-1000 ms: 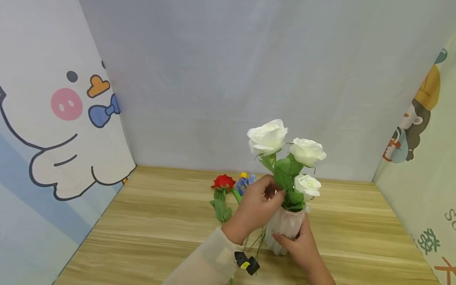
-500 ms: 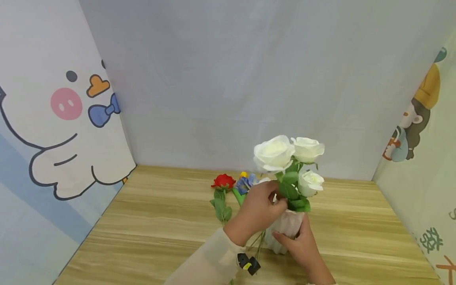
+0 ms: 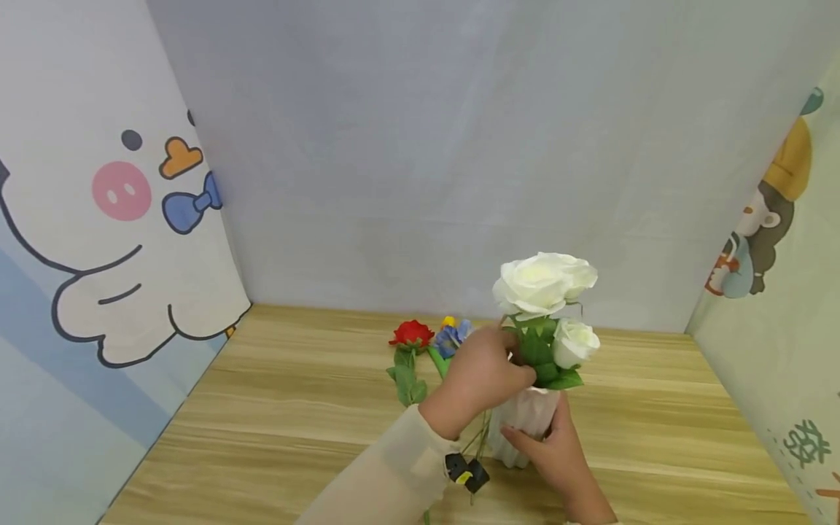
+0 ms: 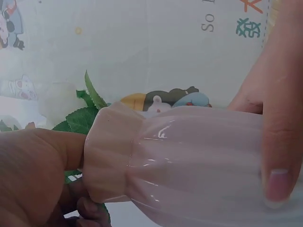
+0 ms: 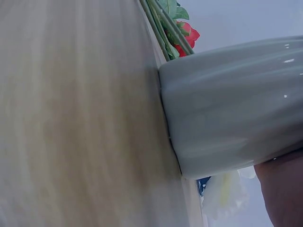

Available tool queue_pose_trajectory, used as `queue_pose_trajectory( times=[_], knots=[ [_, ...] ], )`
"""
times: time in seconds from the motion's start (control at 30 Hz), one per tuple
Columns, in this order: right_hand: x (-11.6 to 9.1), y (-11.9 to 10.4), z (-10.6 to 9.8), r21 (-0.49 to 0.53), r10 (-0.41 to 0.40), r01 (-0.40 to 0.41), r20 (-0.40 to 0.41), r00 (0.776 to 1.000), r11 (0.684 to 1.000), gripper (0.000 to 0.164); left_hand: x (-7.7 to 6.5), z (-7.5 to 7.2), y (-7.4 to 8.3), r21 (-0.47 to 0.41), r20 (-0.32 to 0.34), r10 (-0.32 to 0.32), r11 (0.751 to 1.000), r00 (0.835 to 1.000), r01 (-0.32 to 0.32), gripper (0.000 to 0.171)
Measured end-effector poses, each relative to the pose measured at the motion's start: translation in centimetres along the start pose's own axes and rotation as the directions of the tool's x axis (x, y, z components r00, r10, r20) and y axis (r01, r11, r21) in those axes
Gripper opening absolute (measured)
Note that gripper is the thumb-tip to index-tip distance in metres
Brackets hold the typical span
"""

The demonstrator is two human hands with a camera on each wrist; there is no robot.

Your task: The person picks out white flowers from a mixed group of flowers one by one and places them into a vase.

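A ribbed, pale pinkish-white vase [image 3: 521, 423] stands on the table, its ruffled rim [image 4: 111, 151] facing my left hand in the left wrist view. My right hand [image 3: 561, 456] grips the vase low on its side, thumb across the front. At the rim, my left hand [image 3: 482, 370] has its fingers curled among green leaves [image 3: 534, 350] and holds a white rose [image 3: 533, 286] by its stem, which the hand mostly hides. A smaller white rose [image 3: 576, 341] leans right in the vase, and another white rose [image 3: 582, 273] shows partly behind the front bloom.
Left of the vase lie a red flower [image 3: 412, 333] with leaves and a blue flower [image 3: 449, 340] beside a yellow bit [image 3: 448, 321]. Loose green stems [image 5: 173, 28] lie close to the vase base. A grey cloth wall [image 3: 394, 182] backs the wooden table [image 3: 275, 408].
The front white rose has come down and to the right, now overlapping the rear one. My left hand has shifted slightly right with it. My right hand keeps its place on the vase.
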State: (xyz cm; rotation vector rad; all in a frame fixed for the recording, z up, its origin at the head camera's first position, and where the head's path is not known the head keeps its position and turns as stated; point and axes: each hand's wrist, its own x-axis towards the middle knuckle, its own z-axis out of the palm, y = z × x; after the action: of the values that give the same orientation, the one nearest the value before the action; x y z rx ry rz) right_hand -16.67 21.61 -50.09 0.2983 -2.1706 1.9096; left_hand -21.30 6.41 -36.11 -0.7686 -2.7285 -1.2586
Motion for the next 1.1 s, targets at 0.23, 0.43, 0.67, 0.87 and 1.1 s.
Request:
queue_pose_trajectory(
  times=[0.23, 0.43, 0.67, 0.87, 1.1],
  knots=[
    [0.1, -0.1, 0.1, 0.022, -0.006, 0.006, 0.007, 1.0, 1.0, 0.091, -0.5, -0.3, -0.8, -0.171, 0.013, -0.07, 0.983, 0.997, 0.071, 0.008],
    [0.0, -0.2, 0.2, 0.007, -0.004, 0.004, 0.006, 1.0, 1.0, 0.09, -1.6, -1.4, -1.6, -0.204, -0.043, -0.066, 0.977, 0.997, 0.056, 0.015],
    [0.0, -0.2, 0.2, -0.02, 0.036, -0.037, -0.037, 0.999, 0.999, 0.089, -2.8, -1.7, -3.5, -0.243, -0.155, -0.063, 0.97, 0.986, 0.024, 0.008],
    [-0.1, -0.2, 0.2, -0.013, 0.05, -0.051, -0.052, 0.997, 0.999, 0.089, -4.1, -0.1, -5.4, -0.278, -0.273, -0.075, 0.961, 0.959, -0.004, 0.004],
    [0.0, -0.3, 0.2, -0.019, 0.049, -0.05, -0.059, 0.997, 0.999, 0.088, -4.6, 2.3, -7.1, -0.261, -0.306, -0.111, 0.965, 0.946, 0.028, 0.003]
  ],
)
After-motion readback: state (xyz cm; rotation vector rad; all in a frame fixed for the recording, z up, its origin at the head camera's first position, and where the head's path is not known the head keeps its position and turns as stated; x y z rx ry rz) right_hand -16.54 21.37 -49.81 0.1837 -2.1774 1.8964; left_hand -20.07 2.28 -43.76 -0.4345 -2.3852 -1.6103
